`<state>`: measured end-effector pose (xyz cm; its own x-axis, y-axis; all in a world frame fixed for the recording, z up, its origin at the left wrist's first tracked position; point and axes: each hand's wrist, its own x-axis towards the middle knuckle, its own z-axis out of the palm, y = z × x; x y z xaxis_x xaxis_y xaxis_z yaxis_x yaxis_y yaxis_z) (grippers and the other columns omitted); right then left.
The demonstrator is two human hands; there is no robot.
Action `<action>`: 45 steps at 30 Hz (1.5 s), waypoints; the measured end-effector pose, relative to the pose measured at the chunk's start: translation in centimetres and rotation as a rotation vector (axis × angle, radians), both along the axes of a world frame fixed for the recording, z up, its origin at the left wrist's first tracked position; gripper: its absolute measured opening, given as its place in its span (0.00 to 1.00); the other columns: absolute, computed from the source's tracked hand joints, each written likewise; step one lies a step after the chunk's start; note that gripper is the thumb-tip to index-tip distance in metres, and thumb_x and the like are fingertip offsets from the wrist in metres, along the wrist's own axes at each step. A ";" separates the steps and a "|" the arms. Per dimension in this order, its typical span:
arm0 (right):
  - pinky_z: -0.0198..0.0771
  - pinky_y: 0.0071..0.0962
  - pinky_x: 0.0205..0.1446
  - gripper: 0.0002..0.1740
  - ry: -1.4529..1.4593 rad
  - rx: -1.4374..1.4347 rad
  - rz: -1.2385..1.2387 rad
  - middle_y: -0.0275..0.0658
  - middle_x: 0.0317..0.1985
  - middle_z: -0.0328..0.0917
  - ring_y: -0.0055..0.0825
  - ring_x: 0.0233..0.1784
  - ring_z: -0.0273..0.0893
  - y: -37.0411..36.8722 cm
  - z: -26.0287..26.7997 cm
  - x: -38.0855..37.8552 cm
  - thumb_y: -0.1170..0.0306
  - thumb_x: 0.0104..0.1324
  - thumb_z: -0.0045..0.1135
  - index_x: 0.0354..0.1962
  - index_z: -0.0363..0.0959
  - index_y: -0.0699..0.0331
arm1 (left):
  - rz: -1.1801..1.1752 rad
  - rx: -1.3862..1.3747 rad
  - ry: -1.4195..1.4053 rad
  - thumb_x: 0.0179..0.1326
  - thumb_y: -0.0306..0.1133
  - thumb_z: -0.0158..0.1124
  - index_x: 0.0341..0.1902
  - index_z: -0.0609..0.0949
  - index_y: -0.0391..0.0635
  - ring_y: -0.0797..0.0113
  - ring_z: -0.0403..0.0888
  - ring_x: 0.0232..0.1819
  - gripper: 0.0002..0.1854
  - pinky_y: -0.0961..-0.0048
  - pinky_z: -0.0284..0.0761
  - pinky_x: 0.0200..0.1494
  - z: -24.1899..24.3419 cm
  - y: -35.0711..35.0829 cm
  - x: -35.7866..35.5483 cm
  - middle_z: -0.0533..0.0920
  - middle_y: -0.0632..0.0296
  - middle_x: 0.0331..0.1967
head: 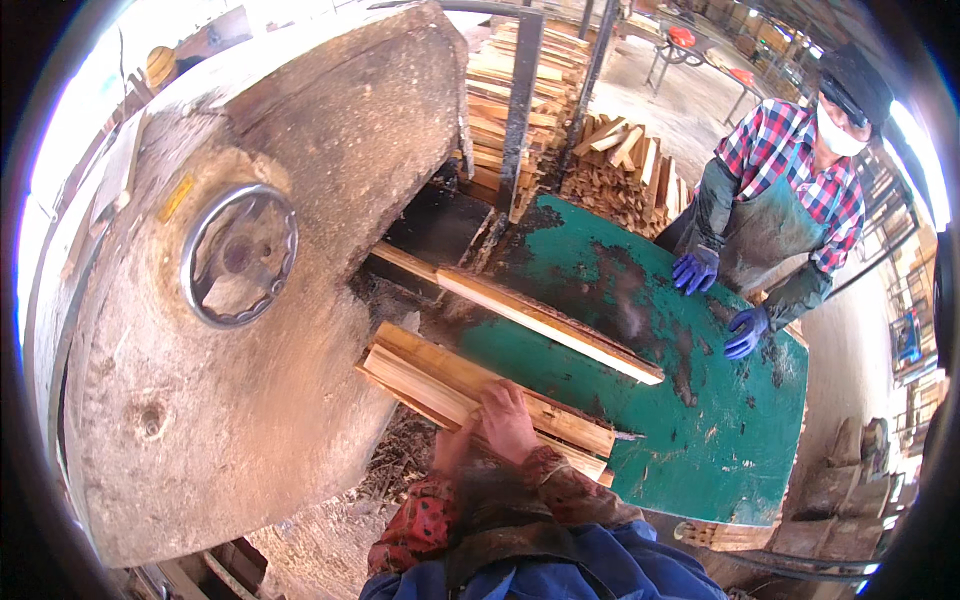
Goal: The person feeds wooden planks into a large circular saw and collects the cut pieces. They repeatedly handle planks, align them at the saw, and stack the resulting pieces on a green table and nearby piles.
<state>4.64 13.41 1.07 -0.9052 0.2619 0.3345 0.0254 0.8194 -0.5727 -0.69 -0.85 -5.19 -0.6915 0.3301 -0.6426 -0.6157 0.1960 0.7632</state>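
Several sawn wood strips (427, 384) lie side by side in front of me, over the near edge of a worn green tabletop (720, 442). My right hand (507, 421) rests on top of these strips, fingers bent over them. At their near side is my left hand (453, 447), partly blurred; its fingers are largely hidden, so its grip is unclear. Farther off, a long wood piece with a pale sawn face (540, 319) lies across the green top, with another strip (405, 260) behind its left end, reaching towards the machine. Neither hand touches that piece.
A large dusty machine housing (322, 150) with a metal handwheel (240, 255) stands at the left. Across the table is a co-worker (787, 187) in blue gloves, both hands at the table's far side. Stacked wood (637, 165) stands behind. Wood debris (401, 457) lies below the near edge.
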 end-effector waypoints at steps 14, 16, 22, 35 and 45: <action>0.71 0.45 0.61 0.25 -0.033 0.017 0.066 0.52 0.53 0.75 0.54 0.57 0.72 4.4 5.4 -11.8 0.73 0.60 0.61 0.56 0.70 0.70 | 0.093 0.237 0.119 0.61 0.44 0.75 0.60 0.79 0.40 0.70 0.80 0.53 0.29 0.69 0.77 0.56 1.1 0.3 0.8 0.84 0.61 0.52; 0.71 0.45 0.63 0.28 0.068 0.172 0.102 0.54 0.57 0.72 0.55 0.62 0.69 5.0 5.3 -15.1 0.73 0.60 0.61 0.58 0.69 0.71 | 0.051 0.223 0.075 0.60 0.44 0.76 0.59 0.80 0.39 0.70 0.80 0.53 0.30 0.69 0.77 0.56 1.2 0.1 0.6 0.84 0.61 0.52; 0.55 0.47 0.76 0.33 -0.076 0.347 0.102 0.54 0.68 0.62 0.56 0.74 0.54 5.7 2.7 -19.0 0.70 0.60 0.62 0.62 0.66 0.72 | 0.102 0.219 0.188 0.58 0.44 0.78 0.54 0.82 0.37 0.69 0.81 0.53 0.28 0.68 0.77 0.56 0.2 0.6 0.6 0.84 0.59 0.52; 0.60 0.48 0.71 0.37 -0.136 0.384 0.123 0.52 0.64 0.62 0.54 0.71 0.57 5.1 2.2 -15.8 0.73 0.57 0.64 0.64 0.62 0.69 | 0.058 0.251 0.079 0.59 0.41 0.77 0.53 0.83 0.36 0.72 0.82 0.49 0.25 0.70 0.80 0.52 2.2 0.1 0.3 0.86 0.60 0.48; 0.73 0.50 0.59 0.26 -0.041 0.304 0.109 0.53 0.48 0.79 0.57 0.55 0.75 5.1 -1.0 -22.9 0.78 0.61 0.56 0.59 0.71 0.60 | 0.045 0.140 0.123 0.59 0.41 0.77 0.52 0.84 0.37 0.71 0.82 0.51 0.23 0.70 0.80 0.53 3.3 0.4 0.3 0.86 0.59 0.49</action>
